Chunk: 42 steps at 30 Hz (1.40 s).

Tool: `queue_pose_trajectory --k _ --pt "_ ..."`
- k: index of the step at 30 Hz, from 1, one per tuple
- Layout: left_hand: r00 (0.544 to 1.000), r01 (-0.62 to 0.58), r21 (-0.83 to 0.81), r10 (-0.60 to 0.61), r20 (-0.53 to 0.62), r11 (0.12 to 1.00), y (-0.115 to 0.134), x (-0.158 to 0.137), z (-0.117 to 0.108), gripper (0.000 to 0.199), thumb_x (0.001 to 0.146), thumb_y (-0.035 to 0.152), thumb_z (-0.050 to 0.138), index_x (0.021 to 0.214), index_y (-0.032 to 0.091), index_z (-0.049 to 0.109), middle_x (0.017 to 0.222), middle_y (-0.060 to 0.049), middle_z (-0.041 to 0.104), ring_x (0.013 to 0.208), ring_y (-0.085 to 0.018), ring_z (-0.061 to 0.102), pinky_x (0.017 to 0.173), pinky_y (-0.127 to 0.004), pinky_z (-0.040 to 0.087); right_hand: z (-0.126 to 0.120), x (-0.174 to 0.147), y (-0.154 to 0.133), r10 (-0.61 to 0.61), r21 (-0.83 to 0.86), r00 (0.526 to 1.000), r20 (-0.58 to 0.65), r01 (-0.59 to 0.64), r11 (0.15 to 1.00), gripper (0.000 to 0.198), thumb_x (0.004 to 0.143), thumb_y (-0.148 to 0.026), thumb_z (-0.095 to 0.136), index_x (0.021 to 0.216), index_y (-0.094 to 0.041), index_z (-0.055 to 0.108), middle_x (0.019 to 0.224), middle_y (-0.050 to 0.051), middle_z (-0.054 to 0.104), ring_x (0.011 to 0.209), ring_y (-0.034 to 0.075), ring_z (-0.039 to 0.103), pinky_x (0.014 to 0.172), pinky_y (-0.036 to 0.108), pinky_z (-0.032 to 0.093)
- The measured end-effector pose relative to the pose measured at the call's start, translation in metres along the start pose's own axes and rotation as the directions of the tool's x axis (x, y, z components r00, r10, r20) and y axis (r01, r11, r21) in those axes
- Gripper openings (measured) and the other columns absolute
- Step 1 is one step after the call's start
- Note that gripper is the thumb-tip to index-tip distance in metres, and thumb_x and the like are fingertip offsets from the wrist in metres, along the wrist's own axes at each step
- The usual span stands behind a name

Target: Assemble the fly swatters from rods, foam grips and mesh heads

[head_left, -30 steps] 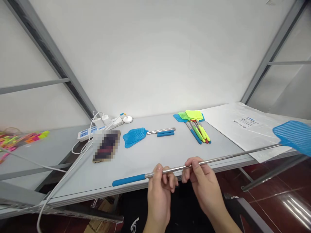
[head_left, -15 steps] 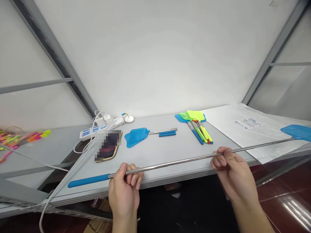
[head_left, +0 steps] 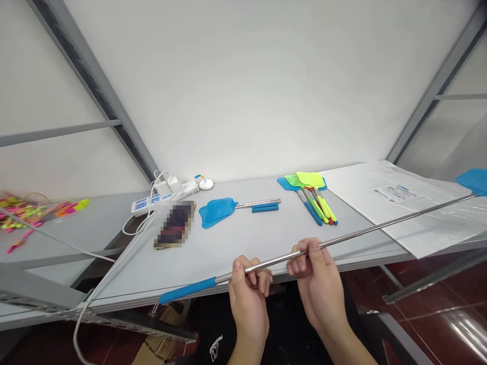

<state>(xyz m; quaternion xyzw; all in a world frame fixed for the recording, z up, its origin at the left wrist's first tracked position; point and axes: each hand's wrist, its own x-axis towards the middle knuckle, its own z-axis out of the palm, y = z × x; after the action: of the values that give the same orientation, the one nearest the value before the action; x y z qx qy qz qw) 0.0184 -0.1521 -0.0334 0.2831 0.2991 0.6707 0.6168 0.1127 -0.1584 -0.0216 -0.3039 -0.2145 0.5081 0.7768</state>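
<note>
Both my hands hold a long telescopic fly swatter [head_left: 342,239] above the front edge of the shelf. Its blue grip points left and its blue paddle reaches the right edge of the view. My left hand [head_left: 249,289] pinches the metal rod just right of the blue grip. Further right along the rod, my right hand [head_left: 315,274] has thumb and fingers closed on it. Behind them lie blue fly swatters [head_left: 218,211] with short rods, beside blue grips [head_left: 265,207]. A fanned bunch of yellow, green and blue fly swatters [head_left: 310,180] lies further right.
A white plastic bag [head_left: 418,218] with a label covers the shelf's right part. At left are a phone [head_left: 175,223], partly pixelated, a power strip [head_left: 142,204] with white cables and a round white puck [head_left: 206,184]. Colourful items [head_left: 26,215] lie on the far-left shelf.
My hands have come closer together: the left moved right and the right moved left along with the rod. The swatter has shifted right and tilts more, its paddle end higher.
</note>
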Motion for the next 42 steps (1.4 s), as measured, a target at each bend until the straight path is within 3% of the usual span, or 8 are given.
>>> queue_pose_trajectory --k 8,12,18,24,30,33,37,42 --pt "0.997 -0.076 0.252 0.082 -0.015 0.965 0.033 0.017 -0.023 0.049 0.092 0.044 0.048 0.051 0.021 0.034 0.046 0.006 0.028 0.046 -0.010 0.032 0.050 -0.025 0.033 -0.029 0.003 -0.020 0.014 -0.228 0.993 0.121 0.014 0.974 0.025 0.090 -0.040 0.061 0.084 -0.018 0.069 0.063 -0.002 0.044 0.058 0.009 0.042 0.057 0.026 0.040" --pt "0.984 -0.134 0.235 0.158 -0.087 0.963 0.058 0.023 -0.029 0.047 0.090 0.038 0.048 0.048 0.021 0.034 0.042 0.005 0.027 0.043 -0.010 0.030 0.047 -0.026 0.033 -0.032 0.002 -0.038 0.022 -0.223 0.996 0.085 -0.003 0.975 0.024 0.089 -0.040 0.062 0.086 -0.017 0.070 0.061 -0.002 0.042 0.057 0.010 0.041 0.054 0.026 0.041" --pt "0.950 -0.221 0.176 0.253 -0.186 0.959 0.071 0.029 -0.030 0.048 0.090 0.037 0.047 0.047 0.020 0.033 0.040 0.005 0.029 0.041 -0.011 0.031 0.045 -0.026 0.033 -0.038 0.010 -0.047 -0.023 -0.207 1.000 0.013 0.025 0.978 0.020 0.086 -0.038 0.067 0.086 -0.018 0.069 0.058 -0.003 0.043 0.057 0.010 0.043 0.054 0.024 0.042" --pt "0.864 -0.328 0.111 0.345 -0.366 0.938 0.089 0.045 -0.048 0.050 0.091 0.046 0.044 0.053 0.020 0.025 0.042 0.007 0.024 0.039 -0.009 0.026 0.042 -0.024 0.031 -0.047 0.022 -0.053 -0.078 -0.115 0.995 -0.059 0.071 0.991 0.017 0.082 -0.036 0.072 0.084 -0.019 0.068 0.059 -0.004 0.044 0.056 0.008 0.043 0.052 0.022 0.041" --pt "0.933 -0.235 0.063 0.243 -0.265 0.970 0.071 0.041 -0.042 0.041 0.092 0.050 0.050 0.066 0.020 0.036 0.051 0.008 0.031 0.042 -0.008 0.030 0.047 -0.024 0.036 -0.039 0.016 -0.038 -0.029 -0.083 0.999 -0.036 0.026 0.996 0.019 0.081 -0.037 0.073 0.086 -0.020 0.067 0.063 -0.003 0.047 0.058 0.009 0.045 0.053 0.024 0.041" --pt "0.961 -0.201 0.154 0.225 -0.159 0.967 0.049 0.029 -0.029 0.036 0.093 0.045 0.051 0.069 0.020 0.043 0.052 0.007 0.036 0.046 -0.009 0.034 0.051 -0.024 0.037 -0.033 0.011 -0.029 -0.011 -0.099 1.000 -0.011 0.010 0.995 0.019 0.082 -0.039 0.071 0.085 -0.020 0.067 0.062 -0.003 0.048 0.058 0.010 0.045 0.054 0.024 0.041" --pt "0.996 -0.089 0.319 0.090 0.011 0.944 0.027 0.015 -0.020 0.044 0.094 0.052 0.046 0.064 0.019 0.046 0.052 0.004 0.041 0.049 -0.010 0.038 0.052 -0.025 0.034 -0.026 0.003 -0.017 0.060 -0.141 0.993 0.099 -0.046 0.989 0.020 0.086 -0.039 0.067 0.086 -0.019 0.067 0.057 -0.003 0.047 0.057 0.010 0.044 0.055 0.025 0.038" --pt "0.990 -0.130 0.332 0.141 -0.009 0.934 0.036 0.018 -0.027 0.049 0.095 0.048 0.045 0.055 0.020 0.039 0.045 0.005 0.033 0.048 -0.011 0.033 0.053 -0.025 0.033 -0.030 0.003 -0.018 0.052 -0.182 0.995 0.083 -0.036 0.983 0.021 0.086 -0.039 0.067 0.087 -0.018 0.069 0.057 -0.003 0.047 0.058 0.009 0.043 0.057 0.024 0.037"
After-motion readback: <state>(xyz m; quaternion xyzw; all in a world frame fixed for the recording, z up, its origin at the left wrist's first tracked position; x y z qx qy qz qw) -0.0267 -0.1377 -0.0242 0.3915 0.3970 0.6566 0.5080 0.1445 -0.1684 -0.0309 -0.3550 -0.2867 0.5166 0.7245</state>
